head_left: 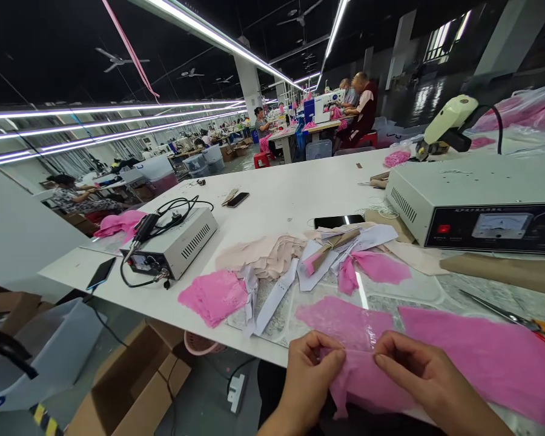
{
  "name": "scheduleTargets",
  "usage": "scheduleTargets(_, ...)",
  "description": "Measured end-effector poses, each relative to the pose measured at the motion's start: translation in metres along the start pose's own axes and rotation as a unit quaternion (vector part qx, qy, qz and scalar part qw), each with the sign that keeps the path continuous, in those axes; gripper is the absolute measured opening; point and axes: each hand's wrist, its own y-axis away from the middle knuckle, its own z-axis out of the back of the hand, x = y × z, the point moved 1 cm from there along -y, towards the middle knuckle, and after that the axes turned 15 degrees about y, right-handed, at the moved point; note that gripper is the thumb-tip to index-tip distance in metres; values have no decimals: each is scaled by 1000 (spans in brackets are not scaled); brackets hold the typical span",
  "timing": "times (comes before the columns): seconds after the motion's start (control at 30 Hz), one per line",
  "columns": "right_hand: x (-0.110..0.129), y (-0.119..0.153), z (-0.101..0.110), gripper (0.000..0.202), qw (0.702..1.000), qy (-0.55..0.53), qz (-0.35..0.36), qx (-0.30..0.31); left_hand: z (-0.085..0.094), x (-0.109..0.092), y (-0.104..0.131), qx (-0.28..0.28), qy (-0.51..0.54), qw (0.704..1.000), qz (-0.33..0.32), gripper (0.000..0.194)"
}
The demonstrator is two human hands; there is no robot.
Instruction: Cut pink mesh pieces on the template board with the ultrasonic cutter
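A thin pink fabric piece (367,378) is pinched along its upper edge by both hands at the table's front edge. My left hand (311,375) grips it between thumb and fingers, with a corner hanging below. A short way to the right, my right hand (418,369) pinches the same edge. Just beyond the fingers lies a sheer pink piece (345,318) with a shiny patch. To the right, a larger pink fabric panel (476,357) is spread flat, partly behind my right forearm. Left of the hands rests a stack of pink cut pieces (215,297).
Scissors (504,313) lie at the right. Beige pieces (263,254) and paper strips (277,297) lie mid-table. A grey box with a dial (481,200) stands right, a smaller grey unit (186,242) left. An open carton (131,381) sits on the floor. People sew farther back.
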Motion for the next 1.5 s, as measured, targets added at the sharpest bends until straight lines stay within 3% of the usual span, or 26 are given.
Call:
scheduleTargets(0.17, -8, -7, -5, 34, 999, -33, 6, 32, -1, 0, 2, 7, 56, 998, 19, 34)
scheduleTargets(0.37, 1, -6, 1, 38, 998, -48, -19, 48, -3, -1, 6, 10, 94, 995, 45, 40)
scheduleTargets(0.6, 3, -2, 8, 40, 998, -49, -10, 42, 1, -1, 9, 5, 35, 999, -18, 32)
scheduleTargets(0.77, -2, 4, 9, 39, 998, -22, 58, -12, 2, 0, 10, 22, -45, 990, -130, 14)
scheduleTargets(0.87, -6, 8, 11, 28, 988, 23, 143, -56, 2, 1, 11, 35, -84, 972, -215, 8)
scheduleTargets(0.97, -9, 11, 13, 6, 943, 86, 290, -141, 3, 4, 12, 61, -121, 940, -314, 10)
scheduleTargets(1.03, -12, 12, 16, 15, 903, 107, 368, -193, 5, 7, 13, 84, -144, 914, -370, 11)
scheduleTargets(1.13, -15, 15, 18, 17, 881, 122, 401, -220, 9, 11, 16, 112, -174, 882, -423, 18)
scheduleTargets(1.33, -15, 20, 23, 22, 870, 127, 420, -225, 10, 13, 19, 140, -203, 864, -440, 30)
scheduleTargets(1.43, -14, 21, 23, 23, 869, 126, 422, -225, 7, 13, 19, 138, -201, 881, -406, 22)
scheduleTargets(1.5, -13, 20, 20, 18, 885, 119, 397, -210, 2, 13, 18, 124, -190, 902, -367, 15)
